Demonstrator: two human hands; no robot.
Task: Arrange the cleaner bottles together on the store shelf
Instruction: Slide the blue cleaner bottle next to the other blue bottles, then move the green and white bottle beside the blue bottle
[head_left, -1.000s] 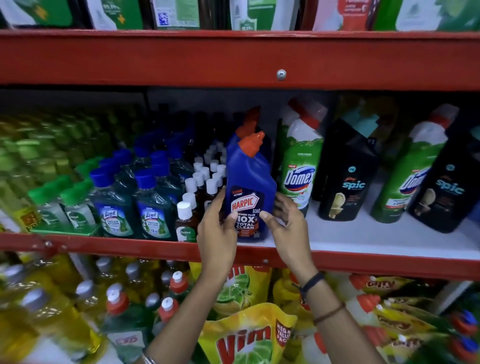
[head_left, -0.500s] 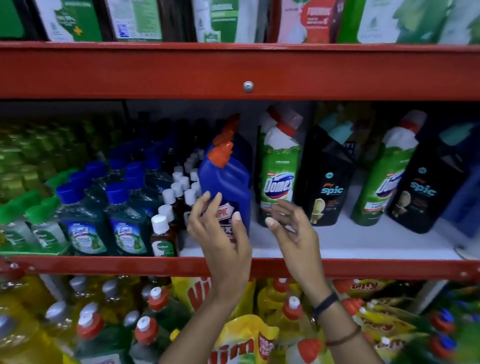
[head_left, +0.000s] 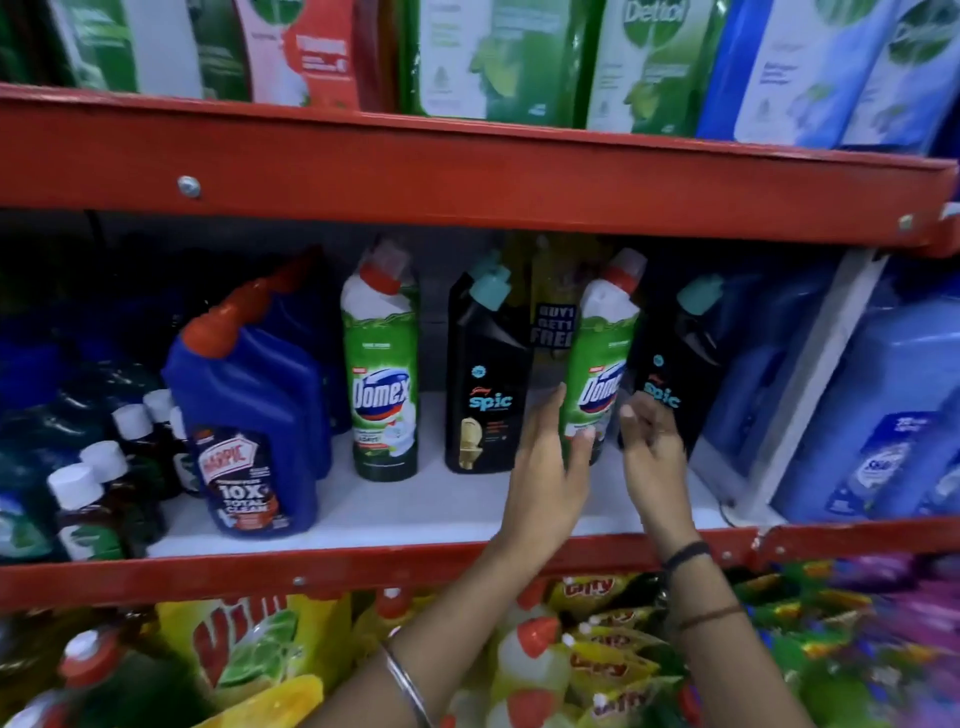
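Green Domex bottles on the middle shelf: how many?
2. One green Domex bottle with a red cap stands right of the blue Harpic bottles; the other green Domex bottle is between the hands, left hand touching it. More may hide behind.

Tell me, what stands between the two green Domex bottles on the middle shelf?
In the head view, one black Spic bottle stands between the left Domex bottle and the right Domex bottle.

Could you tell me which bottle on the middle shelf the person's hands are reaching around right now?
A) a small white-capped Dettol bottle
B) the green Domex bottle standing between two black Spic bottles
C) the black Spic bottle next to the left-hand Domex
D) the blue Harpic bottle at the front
B: the left hand and right hand flank the right-hand green Domex bottle, the left fingers touching its lower label.
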